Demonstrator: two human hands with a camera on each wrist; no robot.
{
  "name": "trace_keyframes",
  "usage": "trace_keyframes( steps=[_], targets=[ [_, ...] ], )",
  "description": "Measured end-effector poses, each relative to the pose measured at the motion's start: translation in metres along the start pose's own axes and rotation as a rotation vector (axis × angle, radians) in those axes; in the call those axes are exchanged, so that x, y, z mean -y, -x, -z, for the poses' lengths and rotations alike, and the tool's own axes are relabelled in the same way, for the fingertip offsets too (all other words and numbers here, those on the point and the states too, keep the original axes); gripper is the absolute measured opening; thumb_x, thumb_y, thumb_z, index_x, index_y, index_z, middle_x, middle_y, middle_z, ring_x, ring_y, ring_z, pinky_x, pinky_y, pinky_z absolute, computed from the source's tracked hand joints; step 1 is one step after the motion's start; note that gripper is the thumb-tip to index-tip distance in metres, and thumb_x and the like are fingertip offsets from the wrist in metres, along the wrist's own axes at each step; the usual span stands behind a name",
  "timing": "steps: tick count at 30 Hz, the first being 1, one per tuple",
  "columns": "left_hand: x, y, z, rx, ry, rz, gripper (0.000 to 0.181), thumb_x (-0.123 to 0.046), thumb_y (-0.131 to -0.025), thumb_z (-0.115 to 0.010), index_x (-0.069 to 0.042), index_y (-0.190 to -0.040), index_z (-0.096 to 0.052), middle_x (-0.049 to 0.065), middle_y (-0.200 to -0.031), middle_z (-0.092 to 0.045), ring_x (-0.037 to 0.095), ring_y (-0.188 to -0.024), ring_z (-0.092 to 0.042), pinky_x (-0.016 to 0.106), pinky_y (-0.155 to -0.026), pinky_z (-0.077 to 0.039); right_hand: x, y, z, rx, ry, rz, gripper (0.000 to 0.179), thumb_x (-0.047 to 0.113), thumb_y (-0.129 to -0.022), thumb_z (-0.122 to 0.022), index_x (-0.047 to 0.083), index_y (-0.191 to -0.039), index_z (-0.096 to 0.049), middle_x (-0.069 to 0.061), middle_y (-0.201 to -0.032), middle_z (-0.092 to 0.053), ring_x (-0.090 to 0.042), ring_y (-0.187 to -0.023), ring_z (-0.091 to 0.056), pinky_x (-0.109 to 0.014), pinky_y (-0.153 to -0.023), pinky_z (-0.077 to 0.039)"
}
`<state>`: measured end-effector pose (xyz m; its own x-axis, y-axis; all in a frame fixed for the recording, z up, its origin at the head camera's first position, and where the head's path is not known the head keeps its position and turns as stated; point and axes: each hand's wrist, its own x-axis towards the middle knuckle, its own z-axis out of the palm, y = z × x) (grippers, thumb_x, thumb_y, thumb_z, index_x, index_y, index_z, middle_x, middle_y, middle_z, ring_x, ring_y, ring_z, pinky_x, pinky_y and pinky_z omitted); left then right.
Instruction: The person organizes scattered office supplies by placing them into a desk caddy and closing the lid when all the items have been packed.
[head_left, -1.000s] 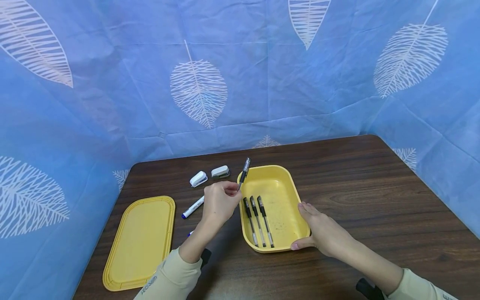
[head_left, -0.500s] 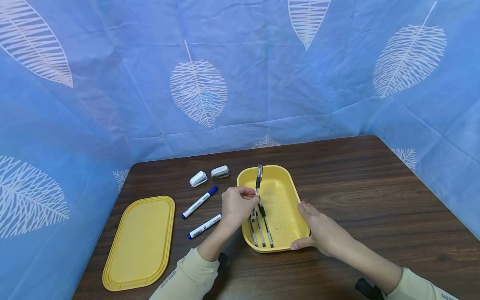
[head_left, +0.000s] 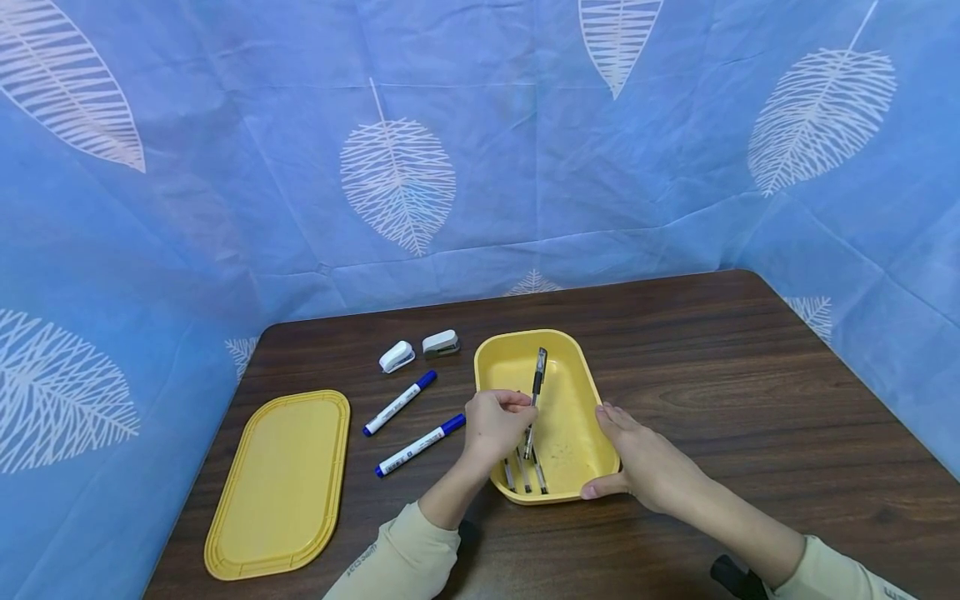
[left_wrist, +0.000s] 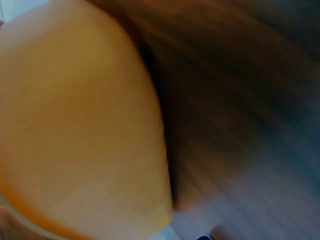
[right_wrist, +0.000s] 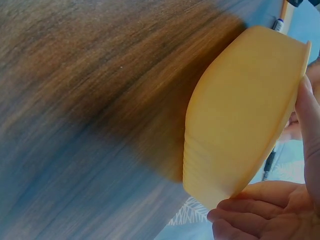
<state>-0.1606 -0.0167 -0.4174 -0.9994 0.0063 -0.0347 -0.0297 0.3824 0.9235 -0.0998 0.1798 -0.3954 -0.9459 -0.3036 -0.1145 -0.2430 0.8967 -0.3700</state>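
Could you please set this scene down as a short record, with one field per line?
Left hand: pinches a pen, tilted, capped end up
Right hand: touches the rim of the yellow box at its right side and near corner
In box: three more pens, partly hidden by the left hand
Left of box: two blue-capped markers, apart; beyond them, two small white items resembling staplers
Far left: flat yellow lid, off the box
Surface: dark wood-grain table
Backdrop: blue leaf-patterned cloth

Smooth plastic tray (head_left: pixel 573 417), clear plastic pen (head_left: pixel 537 377), wood-grained table (head_left: pixel 697 367), creased cloth (head_left: pixel 645 175)
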Motion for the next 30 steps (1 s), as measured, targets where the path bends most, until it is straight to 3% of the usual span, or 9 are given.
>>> trace_keyframes(
  steps=[10,15,19,22,28,30],
  targets=[
    [-0.006,0.002,-0.013,0.016,0.007,0.051,0.005,-0.009,-0.076,-0.073,-0.008,-0.078,-0.077,0.001,-0.066,-0.072,0.005,-0.056,-0.063,0.019,-0.051,-0.05,0.0,0.0,0.001,0.006,0.002,0.004,0.111,0.058,-0.064,-0.076,-0.013,-0.14,-0.039,-0.033,-0.147,-0.037,-0.046,-0.137,-0.038,-0.057,-0.104,-0.04],
    [-0.001,0.005,-0.021,0.049,0.01,0.073,0.005,-0.006,-0.078,-0.071,-0.004,-0.076,-0.075,0.003,-0.06,-0.07,0.007,-0.05,-0.063,0.019,-0.047,-0.047,-0.001,0.001,0.001,0.01,-0.005,0.009,0.111,0.059,-0.065,-0.075,-0.013,-0.141,-0.039,-0.032,-0.148,-0.036,-0.046,-0.137,-0.037,-0.058,-0.104,-0.04],
    [0.004,0.007,-0.025,0.039,-0.023,0.06,0.007,-0.003,-0.077,-0.07,-0.004,-0.071,-0.073,0.003,-0.058,-0.068,0.007,-0.046,-0.062,0.017,-0.043,-0.044,-0.001,0.001,0.001,0.008,-0.003,0.011,0.11,0.059,-0.065,-0.075,-0.013,-0.141,-0.039,-0.032,-0.148,-0.036,-0.046,-0.137,-0.038,-0.058,-0.103,-0.04],
    [0.006,0.009,-0.029,0.016,-0.066,0.032,0.013,0.0,-0.074,-0.07,-0.006,-0.063,-0.071,-0.002,-0.052,-0.064,0.002,-0.042,-0.055,0.015,-0.04,-0.04,-0.001,0.001,0.001,0.003,0.002,0.016,0.109,0.058,-0.066,-0.075,-0.013,-0.141,-0.039,-0.032,-0.148,-0.037,-0.046,-0.136,-0.038,-0.058,-0.103,-0.041],
    [0.008,0.012,-0.035,0.022,-0.161,0.004,0.038,0.001,-0.07,-0.068,-0.016,-0.043,-0.046,-0.012,-0.04,-0.036,-0.001,-0.035,-0.028,0.014,-0.036,-0.021,0.0,0.001,0.002,0.002,0.011,0.015,0.11,0.058,-0.065,-0.076,-0.012,-0.141,-0.039,-0.032,-0.147,-0.037,-0.046,-0.136,-0.039,-0.058,-0.103,-0.041],
    [0.008,0.012,-0.037,0.03,-0.183,0.004,0.038,0.0,-0.071,-0.069,-0.016,-0.045,-0.047,-0.011,-0.042,-0.038,0.0,-0.036,-0.03,0.015,-0.036,-0.022,0.0,0.001,0.002,0.008,0.012,0.008,0.11,0.059,-0.065,-0.076,-0.012,-0.141,-0.039,-0.032,-0.148,-0.037,-0.047,-0.136,-0.038,-0.059,-0.103,-0.04]
  ],
)
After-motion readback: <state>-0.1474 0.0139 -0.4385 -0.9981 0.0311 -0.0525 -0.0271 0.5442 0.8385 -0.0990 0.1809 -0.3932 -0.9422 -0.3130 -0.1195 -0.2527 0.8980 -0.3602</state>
